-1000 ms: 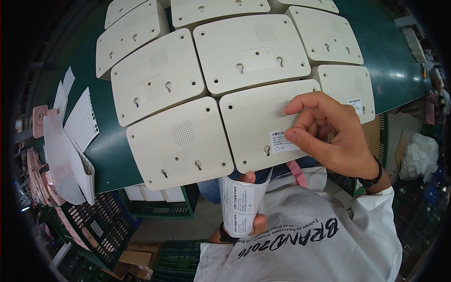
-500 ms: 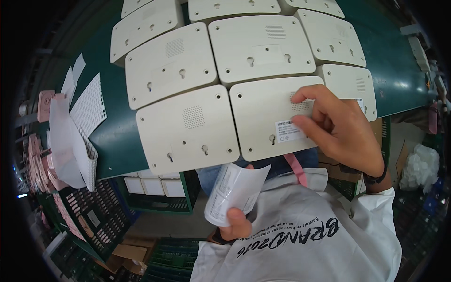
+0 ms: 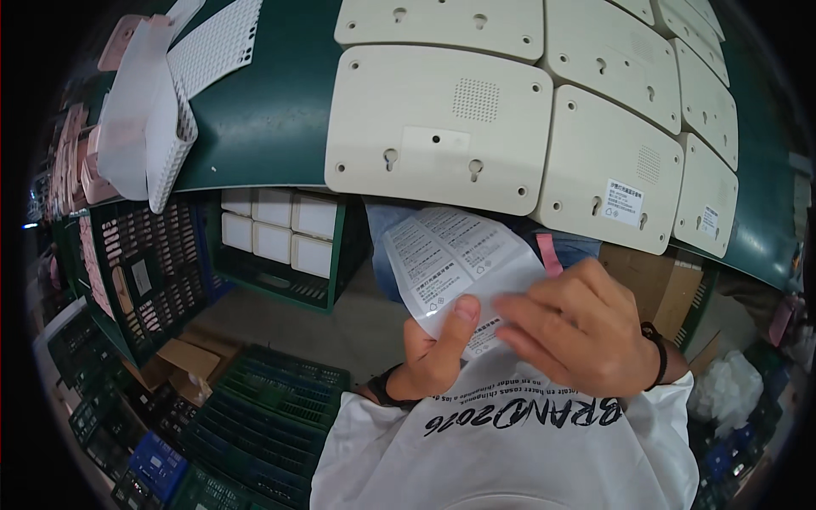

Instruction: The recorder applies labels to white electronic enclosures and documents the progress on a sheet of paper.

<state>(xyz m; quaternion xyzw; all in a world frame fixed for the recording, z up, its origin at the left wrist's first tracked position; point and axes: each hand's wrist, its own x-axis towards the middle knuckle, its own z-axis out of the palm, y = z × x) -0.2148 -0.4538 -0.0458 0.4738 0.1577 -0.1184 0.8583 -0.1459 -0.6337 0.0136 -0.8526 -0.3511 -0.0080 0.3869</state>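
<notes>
My left hand (image 3: 438, 353) grips a curved sheet of printed labels (image 3: 450, 255), thumb on top of its lower part. Over the lower right of that sheet is my right hand (image 3: 591, 327), fingers bent and their tips smeared by motion; whether they pinch a label is hidden. Beyond the sheet, off-white plastic panels with rounded corners lie in rows on the table. The nearest panel (image 3: 365, 93) shows a speaker grille, keyhole slots and no label. To its right, another panel (image 3: 582, 153) bears a white label (image 3: 624, 202), as does the panel (image 3: 710, 178) at the far right.
White perforated sheets (image 3: 212, 59) and pink parts (image 3: 127, 42) lie at the left of the green table (image 3: 263, 119). Below stand a green crate (image 3: 336, 263) of white square pieces, a black crate (image 3: 170, 280) and stacked green crates (image 3: 255, 408). A crumpled plastic bag (image 3: 727, 382) is at right.
My right hand has left the labelled panel and come down to the label sheet. My left hand has raised and flattened the sheet. The view has shifted left.
</notes>
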